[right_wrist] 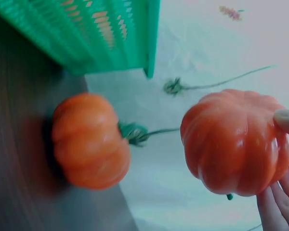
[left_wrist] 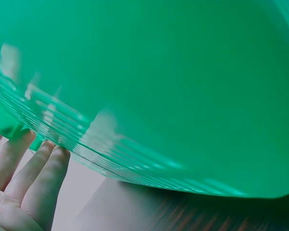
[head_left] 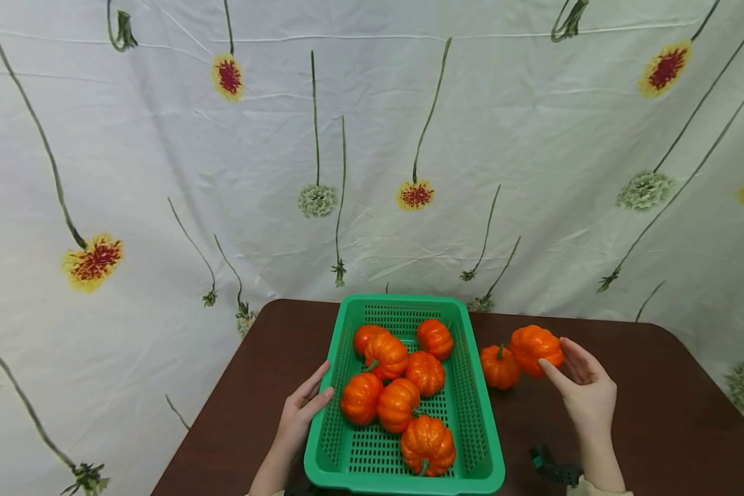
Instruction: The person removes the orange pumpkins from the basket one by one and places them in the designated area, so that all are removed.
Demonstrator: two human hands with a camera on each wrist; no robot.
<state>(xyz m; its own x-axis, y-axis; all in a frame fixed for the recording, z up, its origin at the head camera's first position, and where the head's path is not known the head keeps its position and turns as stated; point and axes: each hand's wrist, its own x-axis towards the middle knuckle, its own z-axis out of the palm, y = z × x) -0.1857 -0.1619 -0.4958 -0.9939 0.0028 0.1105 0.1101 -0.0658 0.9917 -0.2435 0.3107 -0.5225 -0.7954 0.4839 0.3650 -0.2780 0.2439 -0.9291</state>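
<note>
A green plastic basket (head_left: 486,441) stands on the table with several small orange pumpkins (head_left: 361,398) inside. At its left side my left hand (head_left: 297,415) has its fingers extended. The left wrist view shows those fingertips right at the slotted basket wall (left_wrist: 149,96). My right hand (head_left: 585,389) grips another small pumpkin (head_left: 535,350) between thumb and fingers, raised to the right of the basket. In the right wrist view this pumpkin (right_wrist: 236,144) hangs above table level, its green stem pointing down. One more pumpkin (right_wrist: 91,140) sits upright on the table between the basket and my right hand.
The dark brown table (head_left: 645,406) has rounded back corners. Directly behind it hangs a pale cloth (head_left: 372,138) printed with flowers and stems. A dark strap (head_left: 554,470) shows beside my right wrist.
</note>
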